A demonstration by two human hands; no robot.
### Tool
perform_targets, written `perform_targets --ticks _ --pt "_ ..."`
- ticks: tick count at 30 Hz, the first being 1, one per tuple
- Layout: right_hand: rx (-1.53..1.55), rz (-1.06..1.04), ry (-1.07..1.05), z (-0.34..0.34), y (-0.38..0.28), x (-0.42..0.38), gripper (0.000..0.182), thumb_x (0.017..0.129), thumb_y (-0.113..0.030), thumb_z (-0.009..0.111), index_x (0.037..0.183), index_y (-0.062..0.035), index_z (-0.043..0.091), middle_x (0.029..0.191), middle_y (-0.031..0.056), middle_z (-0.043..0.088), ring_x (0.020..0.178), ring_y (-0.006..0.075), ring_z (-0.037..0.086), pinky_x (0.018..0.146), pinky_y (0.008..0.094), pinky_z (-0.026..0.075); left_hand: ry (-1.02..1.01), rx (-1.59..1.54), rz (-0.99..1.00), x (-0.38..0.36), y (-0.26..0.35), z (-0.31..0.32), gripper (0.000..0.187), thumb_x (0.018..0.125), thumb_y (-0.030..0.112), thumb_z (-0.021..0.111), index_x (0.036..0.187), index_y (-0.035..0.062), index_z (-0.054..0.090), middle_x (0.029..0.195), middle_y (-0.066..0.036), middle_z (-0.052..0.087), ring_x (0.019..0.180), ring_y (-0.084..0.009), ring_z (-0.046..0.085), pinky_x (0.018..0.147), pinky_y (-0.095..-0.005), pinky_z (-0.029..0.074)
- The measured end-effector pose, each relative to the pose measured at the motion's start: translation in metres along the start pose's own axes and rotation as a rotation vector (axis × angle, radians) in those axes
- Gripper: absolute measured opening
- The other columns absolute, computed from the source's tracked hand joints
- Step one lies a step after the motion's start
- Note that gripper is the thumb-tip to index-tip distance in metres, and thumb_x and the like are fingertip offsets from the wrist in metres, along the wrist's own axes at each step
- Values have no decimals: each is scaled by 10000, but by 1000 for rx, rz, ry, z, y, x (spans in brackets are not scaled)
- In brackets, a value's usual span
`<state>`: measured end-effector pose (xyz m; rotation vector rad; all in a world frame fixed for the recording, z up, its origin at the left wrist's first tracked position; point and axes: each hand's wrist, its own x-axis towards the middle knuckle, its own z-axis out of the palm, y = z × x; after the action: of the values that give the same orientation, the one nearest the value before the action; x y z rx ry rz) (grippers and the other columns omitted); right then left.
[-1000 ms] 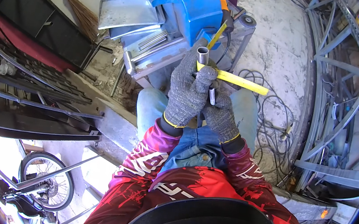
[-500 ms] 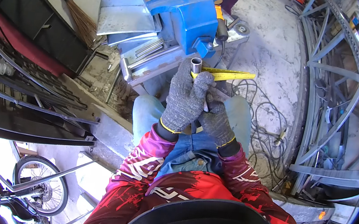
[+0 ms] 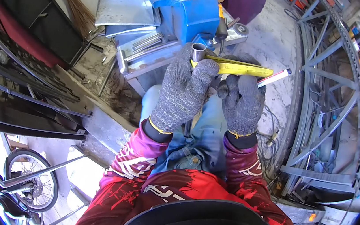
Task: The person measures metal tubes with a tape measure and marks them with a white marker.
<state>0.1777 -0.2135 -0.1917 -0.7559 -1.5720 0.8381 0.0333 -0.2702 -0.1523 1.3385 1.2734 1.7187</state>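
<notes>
Both of my hands wear grey knit gloves and are raised over my lap. My left hand (image 3: 179, 90) is closed round a metal pipe (image 3: 198, 51), whose round open end shows above the fingers. Under the same thumb a yellow folding ruler (image 3: 245, 69) sits against the pipe and points right. My right hand (image 3: 243, 106) is closed with curled fingers just below the ruler. A white marker with a red stripe (image 3: 274, 78) sticks out of it to the upper right. The lower part of the pipe is hidden behind my left hand.
A blue bench vise (image 3: 187, 11) stands ahead on a metal bench. Left of it lie a sheet-metal tray (image 3: 125, 10) and several metal bars (image 3: 147, 42). Cables (image 3: 270, 140) run over the floor at right, beside a steel truss (image 3: 330, 76). A motorcycle wheel (image 3: 32, 180) shows lower left.
My right hand has moved up and right from below the left one, and the marker now shows in it. My left hand with pipe and ruler has risen slightly.
</notes>
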Motion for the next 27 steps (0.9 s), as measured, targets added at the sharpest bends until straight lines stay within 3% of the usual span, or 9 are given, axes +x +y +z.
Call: perform_targets --ticks 1,2,4,9,11,16,19,23,27 --pt "-383 -125 -121 -1 -3 6 305 988 -135 568 1255 12 568 1061 162 684 709 171 618 575 261 493 3 40 -1 1 2 0 253 1007 275 601 1073 43 526 769 -40 540 639 -116 548 565 -293 446" --pt "-379 -127 -128 3 -8 7 305 988 -135 568 1255 12 568 1061 162 684 709 171 618 575 261 493 11 43 -1 -1 3 0 253 1007 275 601 1073 43 526 769 -40 540 639 -116 548 565 -293 446" --pt "922 359 127 18 -30 11 193 927 -14 647 1119 -6 633 987 128 699 792 182 695 648 295 583 -14 -90 -97 -4 3 2 247 1015 283 592 1070 54 516 721 -16 519 563 -77 518 495 -258 412" --pt "832 334 180 22 -20 20 203 990 -119 597 1169 -26 576 1001 145 655 832 241 680 718 353 589 -44 -329 -114 -8 -3 6 198 995 174 622 1102 67 495 757 -18 572 580 -60 531 498 -233 424" --pt "855 334 164 22 -17 23 203 991 -123 600 1167 -25 576 998 141 657 830 234 679 712 348 587 -29 -337 -37 -8 -9 6 289 1006 150 577 1247 47 455 763 -50 587 546 -104 553 493 -241 466" --pt "924 358 170 32 -29 29 211 937 -69 687 1124 8 626 948 112 671 751 170 666 609 270 557 51 -334 -4 -10 -12 3 262 989 138 602 1191 40 467 828 -98 626 574 -131 603 499 -257 500" --pt "939 347 136 32 -27 30 226 942 -101 694 1128 10 628 926 103 675 723 166 669 590 263 556 133 -373 39 -9 -9 7 190 973 32 602 1116 34 476 823 -53 634 646 -69 590 565 -224 481" --pt "917 381 141 32 -30 31 251 951 -119 685 1153 13 618 866 94 675 659 156 655 559 262 541 143 -275 87 -9 -16 9 310 992 144 630 1240 20 493 851 -107 643 604 -123 629 499 -242 526" --pt "904 411 31 27 -32 31 273 976 -156 650 1182 15 596 895 92 675 691 163 661 551 264 534 224 -276 26 -11 -9 13 193 977 62 617 1146 16 536 779 -24 614 644 -54 575 559 -226 466"
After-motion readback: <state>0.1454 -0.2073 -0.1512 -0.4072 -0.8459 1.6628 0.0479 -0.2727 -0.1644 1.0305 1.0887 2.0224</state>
